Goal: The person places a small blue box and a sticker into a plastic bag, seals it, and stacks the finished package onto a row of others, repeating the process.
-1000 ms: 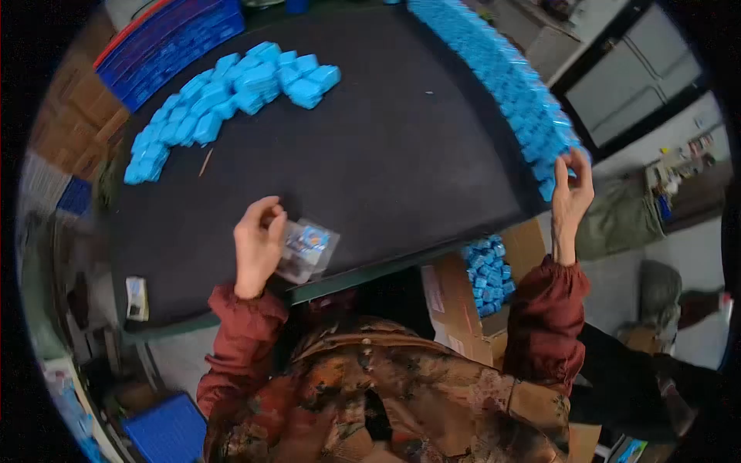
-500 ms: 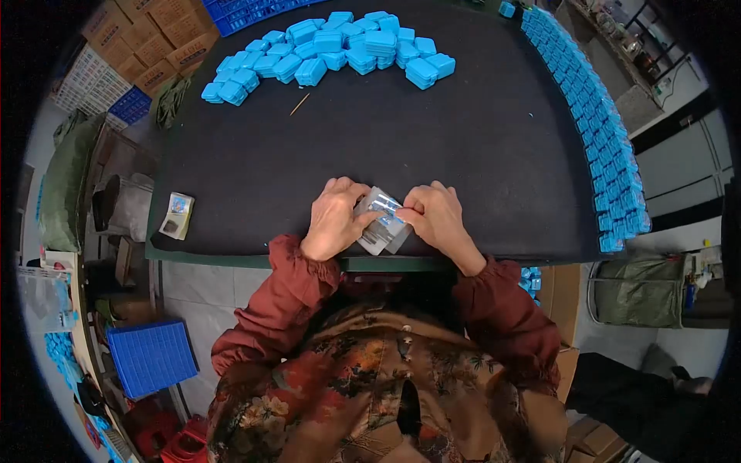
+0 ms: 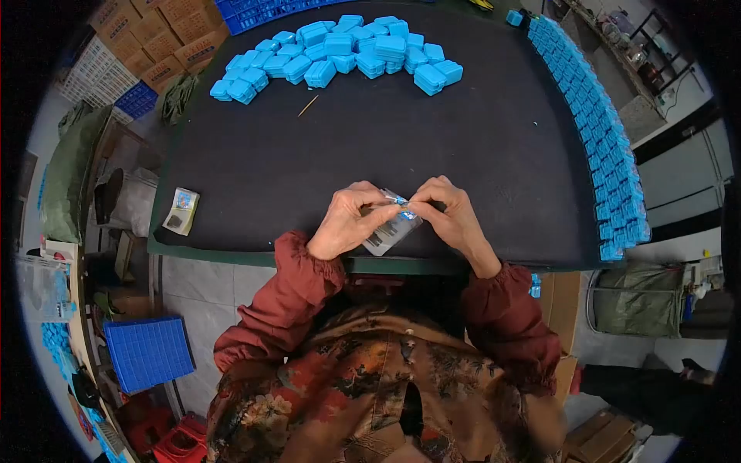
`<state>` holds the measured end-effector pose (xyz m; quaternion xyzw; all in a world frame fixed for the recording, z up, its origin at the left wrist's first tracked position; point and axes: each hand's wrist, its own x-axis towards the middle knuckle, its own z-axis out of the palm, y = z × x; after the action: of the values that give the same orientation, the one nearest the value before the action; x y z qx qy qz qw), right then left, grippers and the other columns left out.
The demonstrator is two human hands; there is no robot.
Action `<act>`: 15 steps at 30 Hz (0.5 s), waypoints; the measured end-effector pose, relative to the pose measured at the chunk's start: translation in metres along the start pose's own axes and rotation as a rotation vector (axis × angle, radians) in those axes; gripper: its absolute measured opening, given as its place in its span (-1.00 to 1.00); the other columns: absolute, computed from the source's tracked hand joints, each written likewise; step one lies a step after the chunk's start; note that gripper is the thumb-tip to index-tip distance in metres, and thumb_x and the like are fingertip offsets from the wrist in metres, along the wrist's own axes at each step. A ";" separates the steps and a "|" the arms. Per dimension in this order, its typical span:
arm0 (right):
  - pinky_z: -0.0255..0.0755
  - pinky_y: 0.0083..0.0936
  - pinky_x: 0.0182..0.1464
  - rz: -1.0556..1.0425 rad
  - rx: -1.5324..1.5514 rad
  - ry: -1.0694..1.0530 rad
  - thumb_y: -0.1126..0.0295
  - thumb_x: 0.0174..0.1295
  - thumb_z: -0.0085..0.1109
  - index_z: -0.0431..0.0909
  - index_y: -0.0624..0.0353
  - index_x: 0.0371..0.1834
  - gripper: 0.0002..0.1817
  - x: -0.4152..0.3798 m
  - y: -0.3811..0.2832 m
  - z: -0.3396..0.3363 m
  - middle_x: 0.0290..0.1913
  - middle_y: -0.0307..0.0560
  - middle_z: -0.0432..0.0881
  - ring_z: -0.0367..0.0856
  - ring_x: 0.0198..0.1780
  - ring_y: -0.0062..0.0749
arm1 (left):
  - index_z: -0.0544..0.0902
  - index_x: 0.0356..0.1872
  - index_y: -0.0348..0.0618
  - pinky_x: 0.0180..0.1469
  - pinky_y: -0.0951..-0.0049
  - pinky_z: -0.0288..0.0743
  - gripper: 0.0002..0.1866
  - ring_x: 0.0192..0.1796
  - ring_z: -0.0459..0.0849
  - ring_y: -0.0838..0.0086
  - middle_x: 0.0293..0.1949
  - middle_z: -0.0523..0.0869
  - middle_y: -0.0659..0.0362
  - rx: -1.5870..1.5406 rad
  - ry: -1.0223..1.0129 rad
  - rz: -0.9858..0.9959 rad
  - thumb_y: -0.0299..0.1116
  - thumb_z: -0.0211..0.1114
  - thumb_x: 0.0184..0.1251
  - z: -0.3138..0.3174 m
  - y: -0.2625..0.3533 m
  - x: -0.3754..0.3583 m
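A clear plastic packet (image 3: 386,233) with grey and blue print is held between my two hands near the front edge of the black tabletop (image 3: 324,154). My left hand (image 3: 351,220) pinches its upper left part between thumb and fingers. On the other side, my right hand (image 3: 451,216) pinches the top of the packet, its fingertips close to those of my left hand. What exactly lies between the fingertips is too small to make out. A small stack of printed cards (image 3: 182,211) lies to the left on the table.
Many light blue cases (image 3: 337,45) are heaped at the table's far side, with a thin stick (image 3: 308,106) before them. Rows of blue cases (image 3: 606,147) line the right edge. A blue crate (image 3: 149,353) stands on the floor at left.
My hands have drawn closer together at the packet's top, and its upper edge now looks folded or bunched. The whole view has shifted slightly.
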<state>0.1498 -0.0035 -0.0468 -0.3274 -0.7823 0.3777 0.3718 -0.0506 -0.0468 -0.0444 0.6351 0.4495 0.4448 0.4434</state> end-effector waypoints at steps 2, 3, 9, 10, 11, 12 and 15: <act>0.28 -0.64 -0.32 0.089 0.115 0.144 0.45 0.05 0.28 0.62 0.19 -0.32 -0.87 0.003 -0.013 0.008 -0.51 -0.29 0.52 0.38 -0.40 -0.60 | 0.66 -0.41 -0.34 -0.34 0.58 0.40 -0.84 -0.37 0.52 0.62 -0.47 0.62 0.22 -0.190 0.041 -0.081 -0.40 0.31 0.19 0.002 0.007 -0.001; 0.30 -0.66 -0.36 0.180 0.229 0.287 0.40 0.06 0.30 0.59 0.22 -0.28 -0.81 0.002 -0.018 0.011 -0.51 -0.31 0.51 0.41 -0.39 -0.63 | 0.67 -0.42 -0.34 -0.37 0.65 0.37 -0.83 -0.42 0.49 0.72 -0.51 0.63 0.28 -0.383 0.081 -0.164 -0.42 0.27 0.25 0.003 0.010 -0.002; 0.28 -0.73 -0.44 0.413 0.444 0.192 0.41 0.13 0.24 0.55 0.31 -0.35 -0.84 -0.012 -0.028 0.022 -0.50 -0.31 0.53 0.38 -0.48 -0.75 | 0.68 -0.44 -0.31 -0.44 0.68 0.36 -0.85 -0.49 0.47 0.76 -0.52 0.65 0.30 -0.548 0.266 -0.125 -0.44 0.27 0.26 0.007 0.007 -0.003; 0.28 -0.73 -0.44 0.416 0.445 0.193 0.41 0.13 0.24 0.55 0.31 -0.35 -0.84 -0.013 -0.028 0.023 -0.50 -0.31 0.53 0.38 -0.48 -0.75 | 0.68 -0.44 -0.31 -0.44 0.68 0.36 -0.85 -0.49 0.47 0.76 -0.52 0.65 0.30 -0.549 0.265 -0.128 -0.44 0.27 0.26 0.007 0.005 -0.003; 0.24 -0.75 -0.46 0.378 0.471 0.215 0.42 0.15 0.22 0.55 0.30 -0.41 -0.86 -0.012 -0.028 0.024 -0.55 -0.33 0.51 0.35 -0.50 -0.77 | 0.67 -0.47 -0.30 -0.44 0.69 0.36 -0.85 -0.49 0.47 0.77 -0.52 0.65 0.29 -0.545 0.254 -0.121 -0.44 0.27 0.25 0.008 0.004 -0.004; 0.21 -0.76 -0.48 0.338 0.498 0.237 0.43 0.17 0.19 0.55 0.29 -0.48 -0.85 -0.012 -0.028 0.024 -0.59 -0.35 0.48 0.33 -0.52 -0.78 | 0.67 -0.49 -0.29 -0.44 0.70 0.36 -0.84 -0.49 0.47 0.77 -0.52 0.65 0.28 -0.541 0.243 -0.113 -0.44 0.28 0.25 0.008 0.003 -0.004; 0.17 -0.74 -0.51 0.341 0.475 0.250 0.44 0.19 0.15 0.53 0.31 -0.56 -0.79 -0.012 -0.024 0.027 -0.64 -0.36 0.45 0.30 -0.55 -0.79 | 0.62 -0.61 -0.26 -0.53 0.70 0.22 -0.74 -0.56 0.37 0.79 -0.62 0.57 0.34 -0.503 0.295 -0.102 -0.37 0.30 0.25 0.009 0.001 -0.004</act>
<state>0.1275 -0.0345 -0.0424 -0.4016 -0.5545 0.5634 0.4623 -0.0430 -0.0519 -0.0459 0.4104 0.4163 0.6069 0.5386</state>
